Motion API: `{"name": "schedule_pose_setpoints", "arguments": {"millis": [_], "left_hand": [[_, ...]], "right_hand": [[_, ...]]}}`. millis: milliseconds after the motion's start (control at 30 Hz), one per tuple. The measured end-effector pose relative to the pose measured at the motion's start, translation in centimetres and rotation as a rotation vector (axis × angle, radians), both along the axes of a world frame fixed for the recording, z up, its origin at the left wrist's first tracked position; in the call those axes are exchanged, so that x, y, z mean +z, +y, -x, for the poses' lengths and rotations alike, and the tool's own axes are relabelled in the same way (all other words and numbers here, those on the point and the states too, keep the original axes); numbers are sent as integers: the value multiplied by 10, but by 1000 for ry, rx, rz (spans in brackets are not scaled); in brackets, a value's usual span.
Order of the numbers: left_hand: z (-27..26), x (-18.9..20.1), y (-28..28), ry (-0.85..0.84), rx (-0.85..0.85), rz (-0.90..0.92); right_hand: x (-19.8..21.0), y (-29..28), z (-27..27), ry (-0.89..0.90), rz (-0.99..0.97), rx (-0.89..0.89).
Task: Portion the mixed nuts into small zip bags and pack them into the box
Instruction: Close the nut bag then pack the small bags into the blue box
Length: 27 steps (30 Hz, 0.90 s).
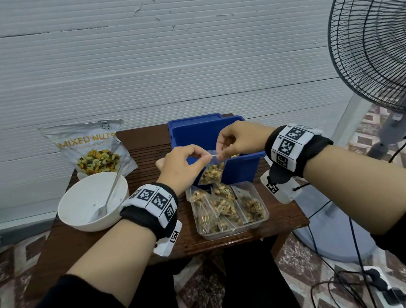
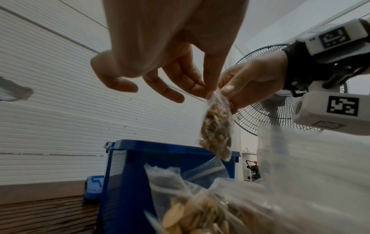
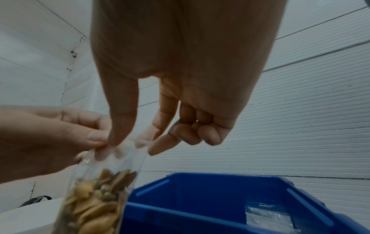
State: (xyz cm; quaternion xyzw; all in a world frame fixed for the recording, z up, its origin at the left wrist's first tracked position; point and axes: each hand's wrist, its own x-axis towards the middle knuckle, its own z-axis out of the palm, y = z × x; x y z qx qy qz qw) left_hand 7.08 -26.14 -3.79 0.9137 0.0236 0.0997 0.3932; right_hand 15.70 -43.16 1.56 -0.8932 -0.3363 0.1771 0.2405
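A small clear zip bag [image 1: 213, 172] [image 2: 217, 125] [image 3: 98, 199] with nuts in its lower half hangs over the near edge of the blue box [image 1: 218, 140] [image 2: 140, 174] [image 3: 220, 204]. My left hand [image 1: 185, 162] [image 2: 206, 90] pinches its top strip from the left. My right hand [image 1: 235, 141] [image 3: 124, 142] pinches the same strip from the right. One zip bag [image 3: 267, 215] lies inside the blue box. Several filled zip bags sit in a clear tray [image 1: 259, 223] just in front of the box.
On the small wooden table [image 1: 58, 247], a white bowl [image 1: 80, 221] with a metal spoon [image 1: 107, 199] stands at the left. Behind it leans the Mixed Nuts pouch [image 1: 93, 148]. A standing fan [image 1: 379, 47] and floor cables [image 1: 343, 284] are at the right.
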Motion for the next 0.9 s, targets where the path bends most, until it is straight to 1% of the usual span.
{"name": "schedule_pose_setpoints", "arguments": {"millis": [200,433,500,633,700,767,900], "left_hand": [[-2,-2,1,2,-4,-15],[-8,-7,6,-51,43,121],[-11,-4,7,-73,40,191],[-21,-3,20,-111,82,300],[-27,-7,31,-108,130,293],[-32,-10,39,-73,173,263],[-46,-19,50,6,190,239]], "right_hand": [[-3,1,2,-72,-12,29],[-3,3,-3,-89,-10,75],[4,4,-7,-114,-5,75],[32,-2,-29,-166,-28,0],[46,-4,-44,-209,25,-25],[54,-4,-59,-262,117,-34],[46,6,-85,-317,391,-17]]}}
